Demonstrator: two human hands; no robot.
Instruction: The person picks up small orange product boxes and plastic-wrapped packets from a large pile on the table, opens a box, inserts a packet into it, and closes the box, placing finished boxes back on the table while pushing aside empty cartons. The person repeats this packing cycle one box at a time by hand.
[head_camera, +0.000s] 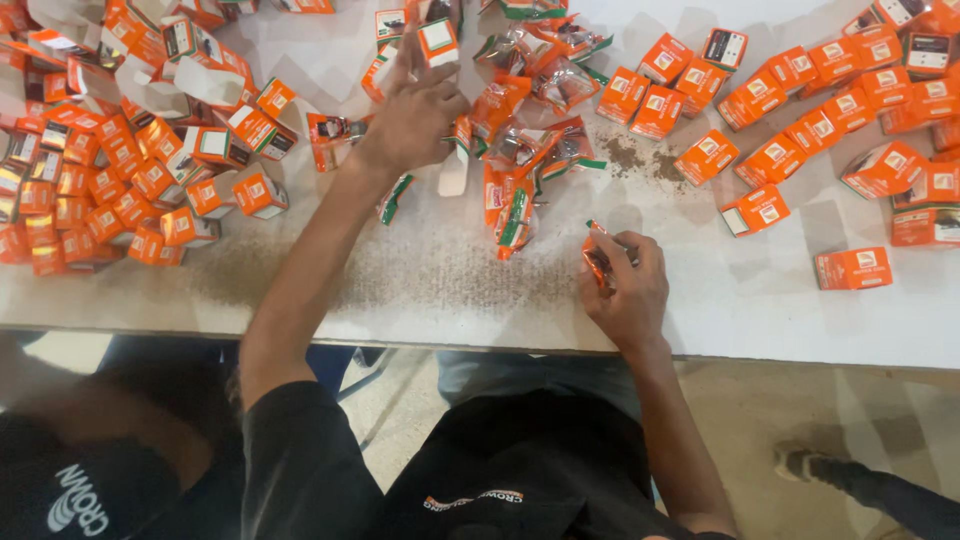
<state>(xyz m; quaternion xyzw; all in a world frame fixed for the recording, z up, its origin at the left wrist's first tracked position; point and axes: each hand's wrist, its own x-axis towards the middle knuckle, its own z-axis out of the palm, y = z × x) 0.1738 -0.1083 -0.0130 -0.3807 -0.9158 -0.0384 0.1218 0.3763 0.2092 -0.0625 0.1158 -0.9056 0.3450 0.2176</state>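
Observation:
My left hand (415, 105) reaches far across the white table (700, 300), fingers spread over an open orange-and-white carton (437, 42) and touching it. My right hand (630, 285) is near the table's front edge, closed around a small clear sachet with orange and green print (596, 252). A loose pile of similar sachets (530, 120) lies between the two hands.
Many small orange cartons lie flat and stacked at the left (90, 190), and closed ones are scattered at the right (800, 110). Brown dust (640, 158) marks the tabletop. A shoe (800, 462) shows on the floor at the lower right.

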